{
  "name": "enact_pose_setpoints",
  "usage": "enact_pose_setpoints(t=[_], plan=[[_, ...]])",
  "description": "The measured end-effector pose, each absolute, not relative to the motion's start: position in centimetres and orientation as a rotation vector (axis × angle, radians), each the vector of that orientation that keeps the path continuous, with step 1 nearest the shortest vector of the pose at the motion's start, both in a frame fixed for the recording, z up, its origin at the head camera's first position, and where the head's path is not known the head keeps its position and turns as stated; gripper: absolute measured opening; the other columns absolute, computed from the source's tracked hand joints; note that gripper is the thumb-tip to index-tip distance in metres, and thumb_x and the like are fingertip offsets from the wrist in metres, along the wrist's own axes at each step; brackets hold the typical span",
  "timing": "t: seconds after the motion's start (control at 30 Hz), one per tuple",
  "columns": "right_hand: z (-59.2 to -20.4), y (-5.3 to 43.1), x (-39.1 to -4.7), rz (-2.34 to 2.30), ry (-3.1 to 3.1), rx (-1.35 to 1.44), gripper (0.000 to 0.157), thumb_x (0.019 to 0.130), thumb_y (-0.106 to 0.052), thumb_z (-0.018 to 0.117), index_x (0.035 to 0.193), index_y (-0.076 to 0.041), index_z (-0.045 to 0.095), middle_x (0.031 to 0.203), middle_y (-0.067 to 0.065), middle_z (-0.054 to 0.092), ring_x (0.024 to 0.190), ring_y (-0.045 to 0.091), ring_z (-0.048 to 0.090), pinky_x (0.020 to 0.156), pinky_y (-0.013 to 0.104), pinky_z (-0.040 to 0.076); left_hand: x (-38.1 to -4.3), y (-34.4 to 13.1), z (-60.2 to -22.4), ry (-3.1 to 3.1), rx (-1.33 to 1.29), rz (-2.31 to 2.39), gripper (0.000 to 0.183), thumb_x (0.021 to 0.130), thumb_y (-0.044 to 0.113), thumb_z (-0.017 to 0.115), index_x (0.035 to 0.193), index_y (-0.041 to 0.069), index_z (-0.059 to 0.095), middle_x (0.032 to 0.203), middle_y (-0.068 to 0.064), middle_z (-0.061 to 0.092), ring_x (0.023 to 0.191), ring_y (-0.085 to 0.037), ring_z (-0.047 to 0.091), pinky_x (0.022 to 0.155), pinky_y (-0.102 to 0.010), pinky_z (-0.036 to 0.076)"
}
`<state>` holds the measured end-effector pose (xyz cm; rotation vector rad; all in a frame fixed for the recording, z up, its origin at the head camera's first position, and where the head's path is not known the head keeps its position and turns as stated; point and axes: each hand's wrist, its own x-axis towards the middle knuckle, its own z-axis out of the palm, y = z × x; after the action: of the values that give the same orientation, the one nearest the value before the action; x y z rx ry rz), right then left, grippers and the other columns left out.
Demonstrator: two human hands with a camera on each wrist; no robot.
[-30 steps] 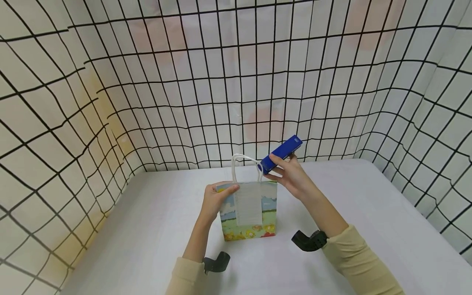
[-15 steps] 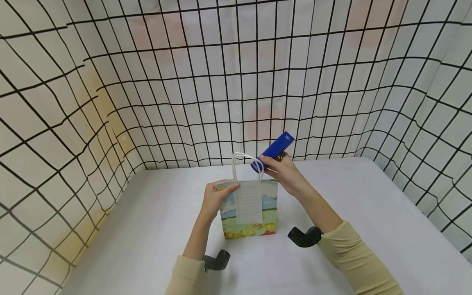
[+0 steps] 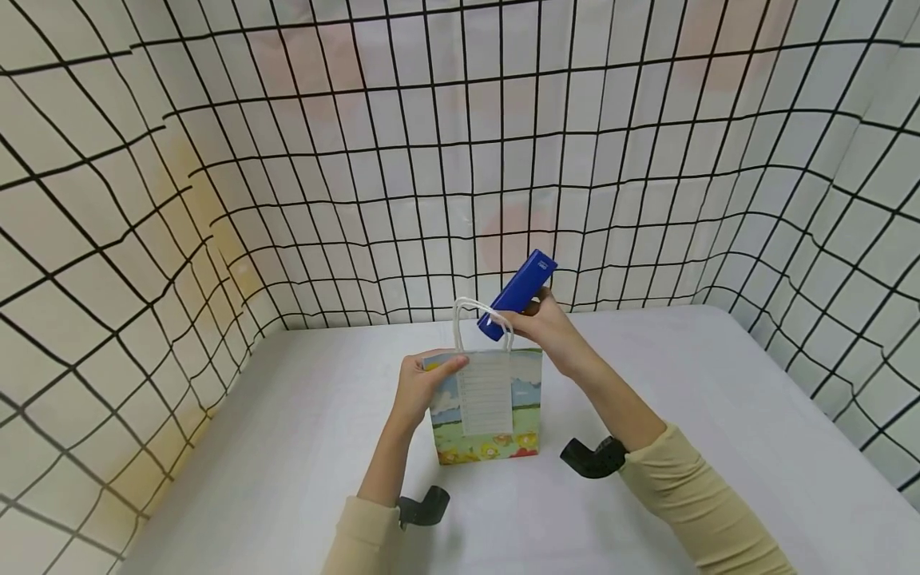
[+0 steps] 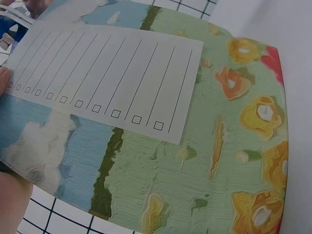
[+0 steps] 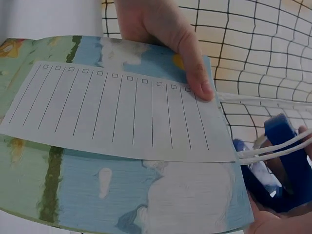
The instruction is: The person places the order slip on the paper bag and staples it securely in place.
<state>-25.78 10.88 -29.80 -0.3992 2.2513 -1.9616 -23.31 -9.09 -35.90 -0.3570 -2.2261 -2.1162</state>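
A small paper gift bag (image 3: 527, 399) with a painted sky and flowers stands upright on the table. A lined paper sheet (image 3: 485, 397) with checkboxes lies against its front. My left hand (image 3: 424, 385) pinches the bag's upper left edge, thumb on the sheet's top corner; its other fingers are mostly hidden behind the bag. My right hand (image 3: 552, 334) holds a blue stapler (image 3: 525, 284), tilted with its low end behind the white rope handles (image 3: 459, 319), just above the bag's rim. In the right wrist view the stapler (image 5: 292, 168) appears partly behind the handle cords.
A white-covered table (image 3: 302, 447) surrounds the bag. Black grid netting (image 3: 402, 184) over white sheeting rises behind it and at both sides. Black wrist mounts (image 3: 593, 458) stick out from both forearms.
My right hand has moved left with the stapler, which has turned steeper and come behind the handles. The left hand and the bag have barely shifted.
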Motion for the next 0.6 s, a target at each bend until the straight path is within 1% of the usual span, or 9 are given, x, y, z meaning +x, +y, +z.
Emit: enact_pose_setpoints(t=[0.13, 0.33, 0.4, 0.6], plan=[[-29.7, 10.5, -25.4, -1.849, 2.365, -0.469, 0.076, 0.086, -0.016, 0.060, 0.139, 0.003, 0.010, 0.134, 0.029, 0.040, 0.122, 0.039, 0.045, 0.103, 0.050, 0.034, -23.3, -9.0, -35.8, -2.216, -0.356, -2.114, 0.023, 0.084, 0.010, 0.064, 0.097, -0.009, 0.065, 0.088, -0.019, 0.070, 0.067, -0.008, 0.067, 0.062, -0.023, 0.052], [-29.9, 9.9, -25.3, -1.749, 2.462, -0.543, 0.078, 0.082, -0.015, 0.066, 0.138, 0.002, 0.014, 0.128, 0.027, 0.046, 0.114, 0.037, 0.053, 0.094, 0.047, 0.044, -23.4, -9.0, -35.9, -2.213, -0.364, -2.106, 0.024, 0.084, 0.011, 0.064, 0.096, -0.009, 0.066, 0.090, -0.023, 0.068, 0.067, -0.008, 0.067, 0.061, -0.024, 0.053], [-29.9, 9.7, -25.2, -1.731, 2.468, -0.566, 0.078, 0.082, -0.014, 0.065, 0.138, 0.002, 0.014, 0.127, 0.027, 0.046, 0.113, 0.037, 0.053, 0.093, 0.046, 0.045, -23.5, -9.0, -35.9, -2.214, -0.362, -2.107, 0.024, 0.084, 0.011, 0.064, 0.096, -0.009, 0.066, 0.090, -0.023, 0.068, 0.067, -0.007, 0.067, 0.061, -0.024, 0.053], [-30.1, 9.4, -25.0, -1.641, 2.513, -0.590, 0.076, 0.082, -0.014, 0.066, 0.137, 0.003, 0.016, 0.128, 0.027, 0.045, 0.114, 0.037, 0.053, 0.092, 0.045, 0.045, -23.8, -9.1, -36.2, -2.190, -0.330, -2.134, 0.025, 0.083, 0.012, 0.065, 0.096, -0.010, 0.066, 0.087, -0.019, 0.070, 0.067, -0.009, 0.067, 0.062, -0.025, 0.053]])
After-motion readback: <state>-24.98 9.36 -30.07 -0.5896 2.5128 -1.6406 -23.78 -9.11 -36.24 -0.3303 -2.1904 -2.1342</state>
